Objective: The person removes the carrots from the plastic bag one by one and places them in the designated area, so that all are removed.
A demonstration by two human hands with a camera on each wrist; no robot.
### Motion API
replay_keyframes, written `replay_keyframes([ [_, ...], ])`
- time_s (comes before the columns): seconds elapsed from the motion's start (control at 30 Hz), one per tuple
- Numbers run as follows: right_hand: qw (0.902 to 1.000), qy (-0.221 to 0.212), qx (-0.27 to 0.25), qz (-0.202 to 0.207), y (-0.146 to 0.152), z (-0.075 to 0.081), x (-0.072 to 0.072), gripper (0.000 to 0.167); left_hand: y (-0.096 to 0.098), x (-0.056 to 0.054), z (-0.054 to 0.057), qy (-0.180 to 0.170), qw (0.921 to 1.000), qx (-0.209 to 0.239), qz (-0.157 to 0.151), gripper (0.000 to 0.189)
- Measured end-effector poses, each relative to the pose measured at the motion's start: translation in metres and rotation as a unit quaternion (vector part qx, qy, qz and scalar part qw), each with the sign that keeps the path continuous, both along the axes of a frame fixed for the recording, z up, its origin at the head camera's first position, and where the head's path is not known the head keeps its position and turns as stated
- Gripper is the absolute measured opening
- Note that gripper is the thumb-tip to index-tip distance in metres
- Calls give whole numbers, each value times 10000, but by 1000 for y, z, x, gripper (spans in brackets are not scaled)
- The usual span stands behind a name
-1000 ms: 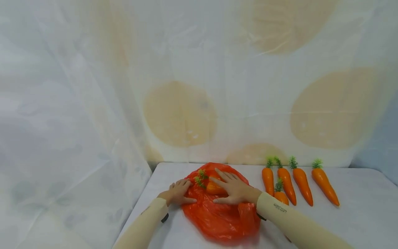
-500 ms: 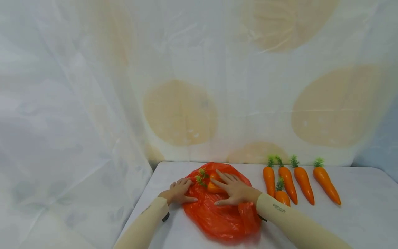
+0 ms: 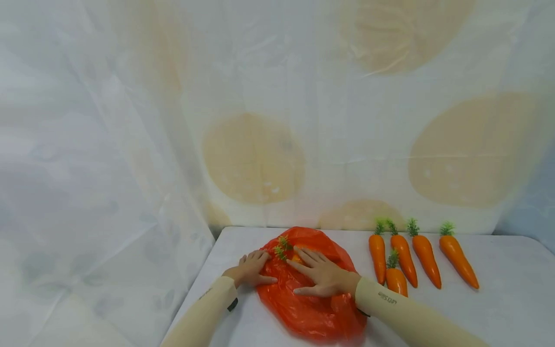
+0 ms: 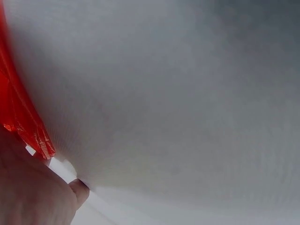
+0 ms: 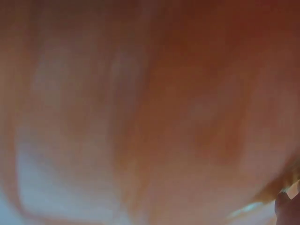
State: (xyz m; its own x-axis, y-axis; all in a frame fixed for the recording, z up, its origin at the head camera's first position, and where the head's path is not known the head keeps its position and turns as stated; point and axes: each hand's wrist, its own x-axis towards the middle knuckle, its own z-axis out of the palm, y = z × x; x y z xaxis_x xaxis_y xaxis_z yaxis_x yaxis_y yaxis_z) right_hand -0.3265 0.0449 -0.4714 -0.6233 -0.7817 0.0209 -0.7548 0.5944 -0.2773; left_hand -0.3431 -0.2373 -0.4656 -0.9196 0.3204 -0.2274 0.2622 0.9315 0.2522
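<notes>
A crumpled red plastic bag (image 3: pixel 299 313) lies on the white table, with green carrot tops (image 3: pixel 283 248) poking out at its upper left. My right hand (image 3: pixel 325 277) lies spread over the bag, its fingers across an orange carrot (image 3: pixel 298 258) that is mostly covered. At the bag's left edge, my left hand (image 3: pixel 251 270) rests with extended fingers touching the plastic. The left wrist view has the left hand (image 4: pixel 35 197) beside the bag's red edge (image 4: pixel 21 105). Blurred red plastic (image 5: pixel 187 93) fills most of the right wrist view.
Right of the bag, several carrots with green tops lie on the table (image 3: pixel 498 299), among them an outer carrot (image 3: pixel 458 261) and a nearer carrot (image 3: pixel 396 282) partly behind the right sleeve (image 3: pixel 399 303). A patterned sheet (image 3: pixel 338 120) hangs behind the table.
My right hand has shifted slightly down and left over the bag, covering more of the carrot. The loose flap near the right wrist has flattened. My left hand stays at the bag's edge.
</notes>
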Motion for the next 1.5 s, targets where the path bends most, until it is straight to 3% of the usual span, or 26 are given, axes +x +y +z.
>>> replay_keyframes([
  [0.17,9997,-229,9,82,-3,1,8,83,0,0,-2,-24,10000,2,29,81],
  [0.43,9935,-1009,-446,-298,-3,10,15,83,-2,-2,-3,-55,9999,-42,91,83],
  [0.73,9833,-1543,-806,-526,-8,16,18,87,-3,-1,-1,-112,9999,48,75,83],
  [1.07,9827,-1668,-524,-606,-7,17,21,83,-2,-3,-4,-86,9999,23,49,80],
  [1.5,9508,-2770,-1175,-736,-4,19,21,63,-1,-2,-3,-65,10000,43,31,79],
])
